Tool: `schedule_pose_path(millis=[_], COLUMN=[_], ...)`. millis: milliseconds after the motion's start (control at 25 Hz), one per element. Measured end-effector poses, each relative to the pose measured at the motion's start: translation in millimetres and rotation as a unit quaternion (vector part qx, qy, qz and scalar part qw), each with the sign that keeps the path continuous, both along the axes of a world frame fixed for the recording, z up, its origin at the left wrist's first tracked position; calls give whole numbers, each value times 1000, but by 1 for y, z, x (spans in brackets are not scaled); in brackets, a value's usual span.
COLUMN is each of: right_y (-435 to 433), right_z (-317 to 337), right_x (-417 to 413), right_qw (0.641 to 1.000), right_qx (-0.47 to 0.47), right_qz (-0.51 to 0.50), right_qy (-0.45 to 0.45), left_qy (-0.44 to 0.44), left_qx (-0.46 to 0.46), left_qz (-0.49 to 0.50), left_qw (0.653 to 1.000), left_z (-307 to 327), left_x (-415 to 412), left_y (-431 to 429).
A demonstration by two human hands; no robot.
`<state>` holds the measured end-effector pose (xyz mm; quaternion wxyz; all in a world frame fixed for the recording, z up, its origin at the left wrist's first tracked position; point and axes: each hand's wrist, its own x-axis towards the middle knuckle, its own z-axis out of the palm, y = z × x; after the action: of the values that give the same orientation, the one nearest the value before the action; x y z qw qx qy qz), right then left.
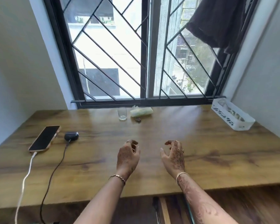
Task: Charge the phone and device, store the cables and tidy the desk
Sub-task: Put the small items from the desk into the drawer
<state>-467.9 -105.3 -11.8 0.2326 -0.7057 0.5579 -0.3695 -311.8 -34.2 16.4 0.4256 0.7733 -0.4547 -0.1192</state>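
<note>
A phone [44,138] lies face up at the left of the wooden desk [200,156], with a white cable [25,178] plugged into its near end. Just right of it sits a small dark device case [71,136] with a black cable [53,173] plugged in. Both cables run off the desk's front edge. My left hand [128,156] and my right hand [173,156] hover over the middle of the desk, fingers loosely curled and apart, holding nothing.
At the back near the window stand a small empty glass [122,113], a pale green wrapped packet [141,112] and a small dark object [138,119]. A white plastic basket [233,116] sits at the back right corner. Dark cloth [217,21] hangs on the window grille.
</note>
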Motion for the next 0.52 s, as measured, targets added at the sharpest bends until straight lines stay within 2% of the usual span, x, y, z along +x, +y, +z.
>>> schedule_pose_path(millis=[200,520], right_y=[-62,-163], right_z=[-6,-31], right_x=[74,156], right_qw=[1000,997], right_qx=[17,47], right_qz=[2,-19], right_qy=[21,60], left_qy=[30,-25], left_qx=[9,41], left_qz=[-54,-166], left_qw=[998,985], left_z=[-9,-27], left_x=[69,129], left_y=[-64,-178])
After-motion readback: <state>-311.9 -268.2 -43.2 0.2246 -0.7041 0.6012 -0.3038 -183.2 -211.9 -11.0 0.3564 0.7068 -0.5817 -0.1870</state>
